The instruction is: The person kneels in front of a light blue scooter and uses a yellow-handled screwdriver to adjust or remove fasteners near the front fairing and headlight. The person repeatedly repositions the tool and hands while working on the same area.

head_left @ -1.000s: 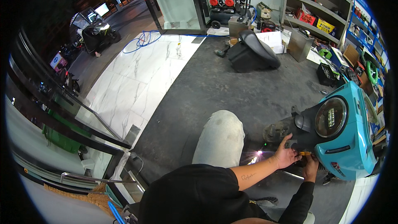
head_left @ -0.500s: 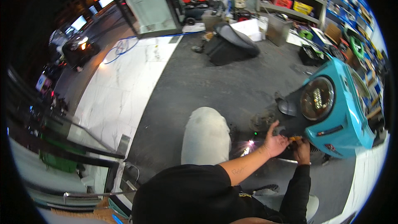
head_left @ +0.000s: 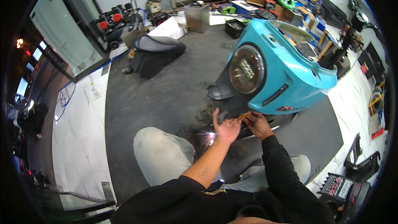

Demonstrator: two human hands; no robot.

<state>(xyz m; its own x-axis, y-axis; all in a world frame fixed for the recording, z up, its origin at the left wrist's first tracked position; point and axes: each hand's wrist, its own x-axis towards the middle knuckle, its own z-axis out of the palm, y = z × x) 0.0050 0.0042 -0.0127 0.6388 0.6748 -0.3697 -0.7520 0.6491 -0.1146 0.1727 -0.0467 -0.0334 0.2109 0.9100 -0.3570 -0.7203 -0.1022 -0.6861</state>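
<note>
My right hand [head_left: 259, 125] is closed round a slim yellow-orange piece [head_left: 244, 115], perhaps a tool handle; its exact kind is too small to make out. Close beside it is my left hand [head_left: 228, 130], palm up with the thumb spread away and the fingertips at the near end of that piece. Both hands are low in front of a turquoise scooter front body [head_left: 286, 79] with a big round headlight [head_left: 247, 68]. A dark mudguard-like part [head_left: 220, 92] juts out below the headlight. A bright light [head_left: 212, 135] shines beside my left wrist.
A black scooter seat unit [head_left: 155, 54] lies on the dark floor mat [head_left: 141, 95]. Boxes, a metal bin [head_left: 197, 18] and a black parts tray [head_left: 235, 28] stand behind. Black plastic parts [head_left: 362, 164] lie at the right. A blue hose [head_left: 64, 99] coils near the doorway.
The view has swung to the right, so the scooter body sits nearer the middle and more of the right side shows. Both hands stay together at the yellow-orange piece.
</note>
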